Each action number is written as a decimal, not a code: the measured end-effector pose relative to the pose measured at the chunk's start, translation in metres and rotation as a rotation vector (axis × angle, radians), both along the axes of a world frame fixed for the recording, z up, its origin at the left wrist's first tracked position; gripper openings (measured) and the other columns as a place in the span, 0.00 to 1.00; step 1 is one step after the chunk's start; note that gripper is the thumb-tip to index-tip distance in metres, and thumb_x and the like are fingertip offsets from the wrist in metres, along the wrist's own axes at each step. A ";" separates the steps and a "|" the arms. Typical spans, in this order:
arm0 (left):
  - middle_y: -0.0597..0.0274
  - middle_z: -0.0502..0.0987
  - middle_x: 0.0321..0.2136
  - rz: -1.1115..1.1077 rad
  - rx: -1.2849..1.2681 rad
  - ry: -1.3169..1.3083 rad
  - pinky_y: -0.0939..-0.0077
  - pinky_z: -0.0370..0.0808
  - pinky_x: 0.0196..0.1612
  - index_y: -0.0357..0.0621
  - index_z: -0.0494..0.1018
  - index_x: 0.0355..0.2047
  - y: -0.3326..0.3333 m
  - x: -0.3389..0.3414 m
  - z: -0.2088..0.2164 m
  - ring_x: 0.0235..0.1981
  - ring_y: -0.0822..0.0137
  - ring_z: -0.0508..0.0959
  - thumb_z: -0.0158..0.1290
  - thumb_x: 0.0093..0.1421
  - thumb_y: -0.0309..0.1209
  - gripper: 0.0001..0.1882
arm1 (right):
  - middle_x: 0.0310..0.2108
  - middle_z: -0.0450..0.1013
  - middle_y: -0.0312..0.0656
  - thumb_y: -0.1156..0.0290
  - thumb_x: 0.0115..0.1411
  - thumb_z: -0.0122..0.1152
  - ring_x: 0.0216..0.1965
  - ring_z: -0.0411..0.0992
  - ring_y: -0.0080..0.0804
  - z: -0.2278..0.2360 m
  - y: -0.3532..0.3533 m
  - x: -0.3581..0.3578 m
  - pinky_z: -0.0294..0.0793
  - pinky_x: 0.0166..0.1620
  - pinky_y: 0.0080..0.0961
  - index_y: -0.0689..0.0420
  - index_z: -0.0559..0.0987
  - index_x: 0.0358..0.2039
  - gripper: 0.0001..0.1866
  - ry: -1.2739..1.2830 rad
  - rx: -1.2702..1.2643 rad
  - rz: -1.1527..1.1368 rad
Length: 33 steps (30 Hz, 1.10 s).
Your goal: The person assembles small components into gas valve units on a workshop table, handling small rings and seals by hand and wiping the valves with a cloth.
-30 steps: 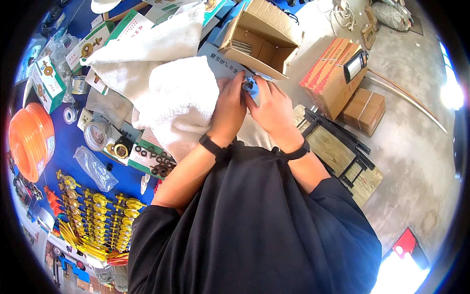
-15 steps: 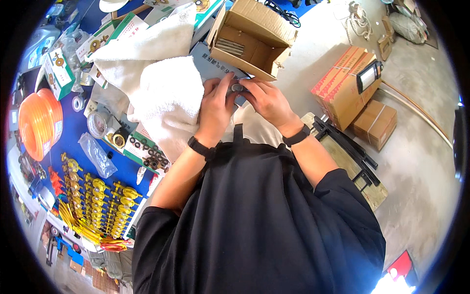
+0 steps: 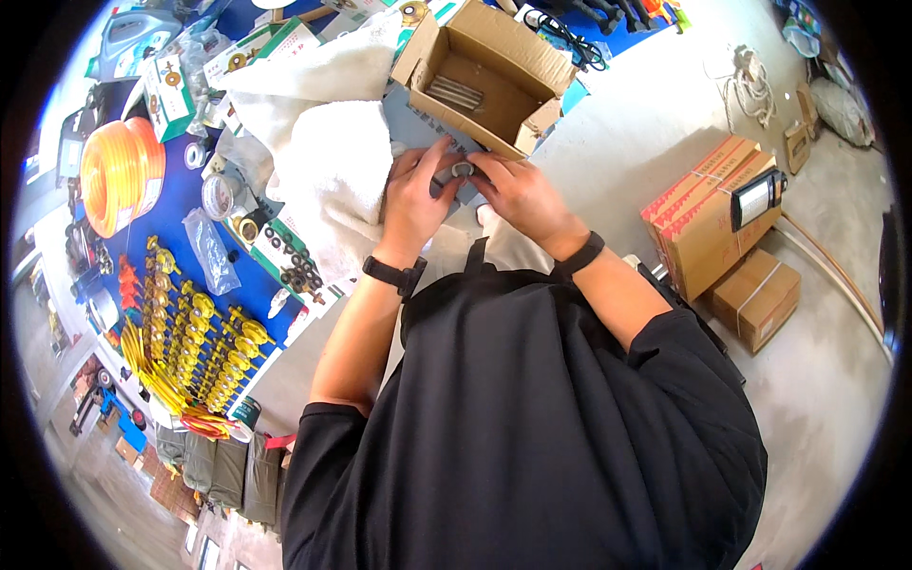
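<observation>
In front of me, my left hand (image 3: pixel 415 201) and my right hand (image 3: pixel 525 198) hold a small grey cylindrical metal part (image 3: pixel 462 171) between them. Its round end faces up, and the fingers of both hands are closed around its sides, hiding the rest. Just beyond them stands an open cardboard box (image 3: pixel 513 112) with several metal rods (image 3: pixel 455 93) lying inside. A grey-blue printed surface (image 3: pixel 410 123) shows between that box and the hands. Against my left hand lies a bunched white towel (image 3: pixel 334 157).
On the blue table at left are an orange hose coil (image 3: pixel 122 176), rows of yellow valves (image 3: pixel 204 347), tape rolls (image 3: pixel 218 197), a plastic bag (image 3: pixel 211 252) and black rings (image 3: pixel 296 258). Strapped cartons (image 3: pixel 698 223) and a rope (image 3: pixel 750 87) are on the floor at right.
The whole view has swung, so the cartons sit lower and further right. Both hands stay on the metal part, whose round end now looks slightly more tipped toward me.
</observation>
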<state>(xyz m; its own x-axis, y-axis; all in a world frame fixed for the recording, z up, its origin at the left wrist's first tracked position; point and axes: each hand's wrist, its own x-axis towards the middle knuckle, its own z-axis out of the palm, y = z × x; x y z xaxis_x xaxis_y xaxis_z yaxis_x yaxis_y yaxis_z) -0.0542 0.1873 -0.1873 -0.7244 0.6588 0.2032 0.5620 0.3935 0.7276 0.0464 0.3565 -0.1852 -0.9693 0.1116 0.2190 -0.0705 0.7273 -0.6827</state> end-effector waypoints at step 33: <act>0.65 0.86 0.40 0.117 -0.032 0.074 0.59 0.71 0.55 0.42 0.76 0.54 0.008 0.012 0.001 0.45 0.57 0.80 0.65 0.49 0.23 0.29 | 0.42 0.80 0.50 0.69 0.59 0.66 0.41 0.79 0.49 -0.023 -0.001 -0.003 0.79 0.47 0.40 0.63 0.77 0.52 0.21 0.087 0.033 0.030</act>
